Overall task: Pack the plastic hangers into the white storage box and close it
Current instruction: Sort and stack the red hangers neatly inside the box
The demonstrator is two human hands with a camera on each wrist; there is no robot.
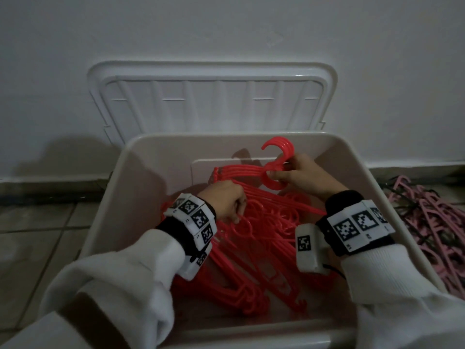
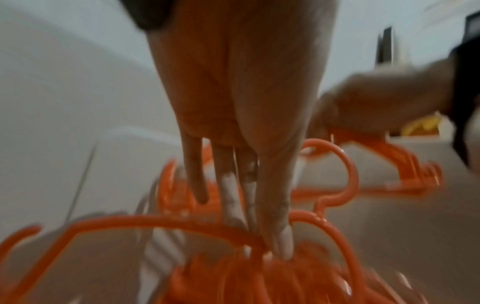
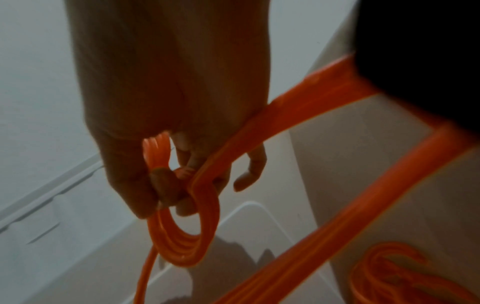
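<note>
Against a white wall [image 1: 226,26], the white storage box [image 1: 156,144] held red hangers [image 1: 264,248]: light, stiff, tangle-prone. The right hand [image 1: 304,176] clenched a bundle [image 1: 241,171] at its necks, the likeliest hold; the left hand [image 1: 225,201] pinched 1 hook.

place: home, likely a utility or storage corner | floor: grey tiled floor [image 1: 37,222] with grout lines, left of the left hand [image 1: 225,201] | wall: plain white painted wall [image 1: 226,28] with a low skirting, beyond both hands | goods: household pink hangers [image 1: 432,222] heaped on the floor, right of the right hand [image 1: 305,176]
</note>
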